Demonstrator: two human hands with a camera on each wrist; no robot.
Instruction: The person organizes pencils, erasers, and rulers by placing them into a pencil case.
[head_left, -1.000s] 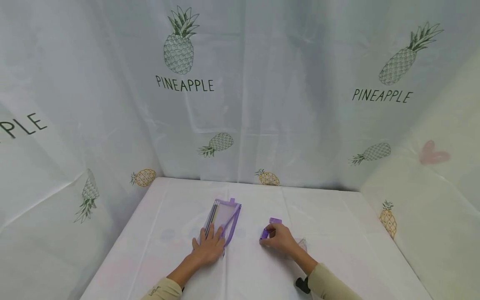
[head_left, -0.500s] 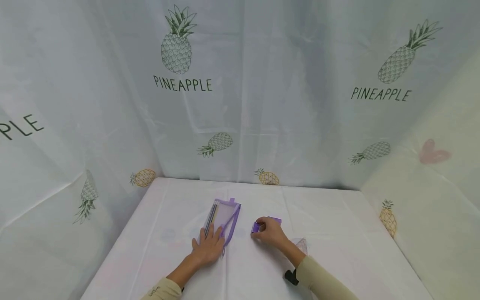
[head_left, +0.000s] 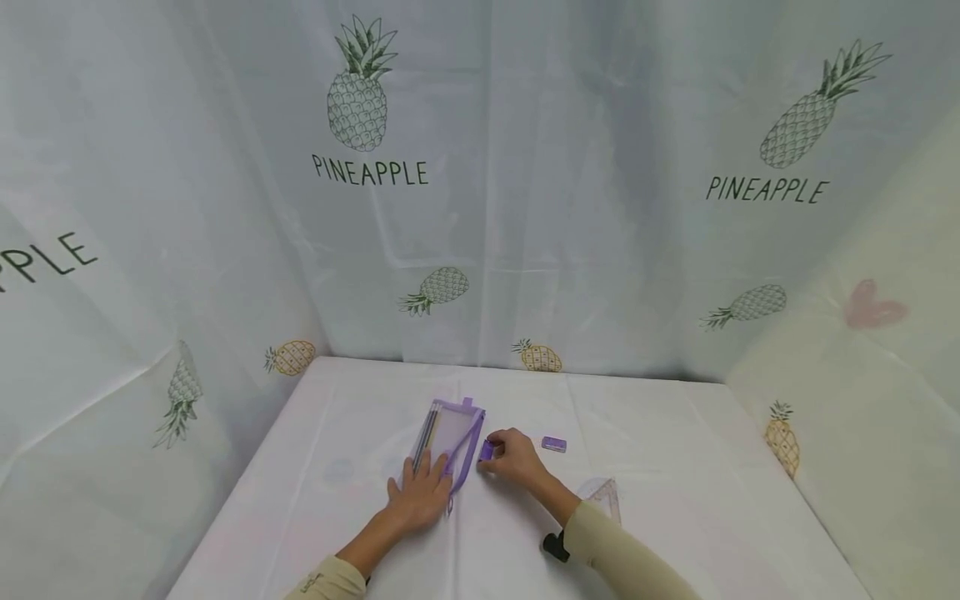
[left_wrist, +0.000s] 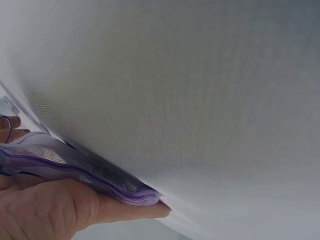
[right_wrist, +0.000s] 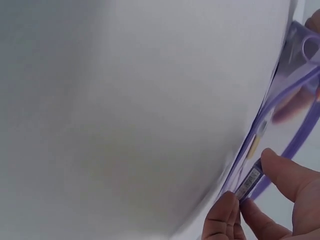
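Note:
A see-through pencil case (head_left: pixel 454 423) with purple trim lies on the table, several pencils (head_left: pixel 425 435) showing along its left side. My left hand (head_left: pixel 420 500) rests on its near end, fingers spread; in the left wrist view its thumb (left_wrist: pixel 125 210) lies along the mesh edge (left_wrist: pixel 75 170). Between thumb and fingertips, my right hand (head_left: pixel 519 460) pinches a small purple block (head_left: pixel 486 451) right beside the case's right edge. The right wrist view shows a barcode label (right_wrist: pixel 248 183) on this block, with the purple zip edge (right_wrist: pixel 300 142) just behind.
Another small purple block (head_left: pixel 554 444) with a paler front lies right of the right hand. A clear set square (head_left: pixel 613 502) is partly hidden by the right forearm. A white cloth covers the table (head_left: pixel 675 467), and pineapple-print sheets (head_left: pixel 585 208) hang around it.
The right hand has moved left with the small purple block, up to the pencil case. The other purple block and more of the set square now show. My left hand stays in place.

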